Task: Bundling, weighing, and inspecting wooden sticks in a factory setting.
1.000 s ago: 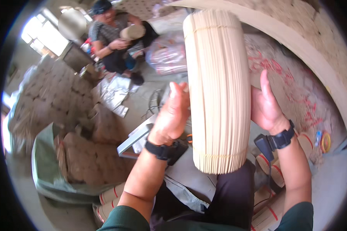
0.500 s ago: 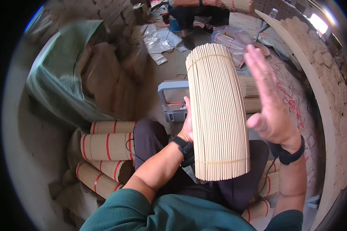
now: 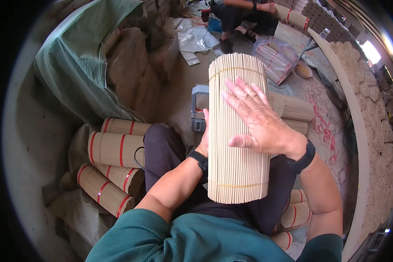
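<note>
A thick round bundle of thin pale wooden sticks (image 3: 236, 174) stands over my lap, leaning slightly, with a narrow yellowish rubber band near each end. My left hand (image 3: 204, 139) supports it from the left side; its thumb shows and the other fingers are hidden behind the bundle. Flat across the bundle's upper front lies my right hand (image 3: 266, 124), fingers stretched out and thumb apart. Behind the bundle, partly covered, is a grey device with a frame-like arch (image 3: 198, 102).
Red-banded stick bundles (image 3: 118, 149) are piled at my left, more (image 3: 296, 215) at my right. Unbanded bundles (image 3: 292, 107) lie beyond my right hand. A green sheet (image 3: 74, 65) drapes a heap at left. A curved board (image 3: 358, 113) edges stacked bundles at right. Another person (image 3: 244, 17) sits ahead.
My right hand has come from beside the bundle down and left onto its front. The bundle has shifted slightly left and stands straighter, still in my left hand. The view has shifted too.
</note>
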`<state>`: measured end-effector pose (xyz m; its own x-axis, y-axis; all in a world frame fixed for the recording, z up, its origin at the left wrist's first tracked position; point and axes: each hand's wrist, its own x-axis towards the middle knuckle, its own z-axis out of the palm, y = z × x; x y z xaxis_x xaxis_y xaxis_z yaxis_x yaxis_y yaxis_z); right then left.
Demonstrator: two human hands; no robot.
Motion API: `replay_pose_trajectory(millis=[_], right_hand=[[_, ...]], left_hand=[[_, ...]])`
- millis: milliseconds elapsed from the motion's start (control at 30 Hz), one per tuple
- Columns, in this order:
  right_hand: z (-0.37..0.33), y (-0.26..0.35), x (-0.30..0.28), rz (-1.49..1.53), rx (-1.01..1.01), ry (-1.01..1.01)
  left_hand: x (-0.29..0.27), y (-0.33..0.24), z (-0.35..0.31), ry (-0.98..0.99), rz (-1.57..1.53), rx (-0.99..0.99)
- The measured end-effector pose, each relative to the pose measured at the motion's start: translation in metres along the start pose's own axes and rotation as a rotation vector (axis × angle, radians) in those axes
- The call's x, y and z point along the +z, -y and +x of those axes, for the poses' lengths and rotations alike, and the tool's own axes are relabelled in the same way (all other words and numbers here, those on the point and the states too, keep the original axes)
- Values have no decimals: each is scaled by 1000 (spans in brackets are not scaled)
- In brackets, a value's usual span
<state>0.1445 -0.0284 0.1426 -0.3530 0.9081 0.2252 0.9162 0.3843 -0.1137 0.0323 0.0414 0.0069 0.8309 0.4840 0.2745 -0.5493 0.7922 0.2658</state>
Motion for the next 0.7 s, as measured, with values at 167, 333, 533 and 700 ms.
replay_pose_trajectory(millis=[167, 333, 533, 700], right_hand=[[-9, 11, -17, -9, 17, -200], [-24, 10, 4, 69, 45, -155], [-38, 6, 29, 161, 71, -90], [-51, -27, 54, 753, 286, -581]], left_hand=[[-9, -3, 2, 75, -73, 33], [-23, 3, 2, -46, -88, -37], [-28, 10, -2, -118, -172, -78], [-49, -3, -13, -183, -243, -197]])
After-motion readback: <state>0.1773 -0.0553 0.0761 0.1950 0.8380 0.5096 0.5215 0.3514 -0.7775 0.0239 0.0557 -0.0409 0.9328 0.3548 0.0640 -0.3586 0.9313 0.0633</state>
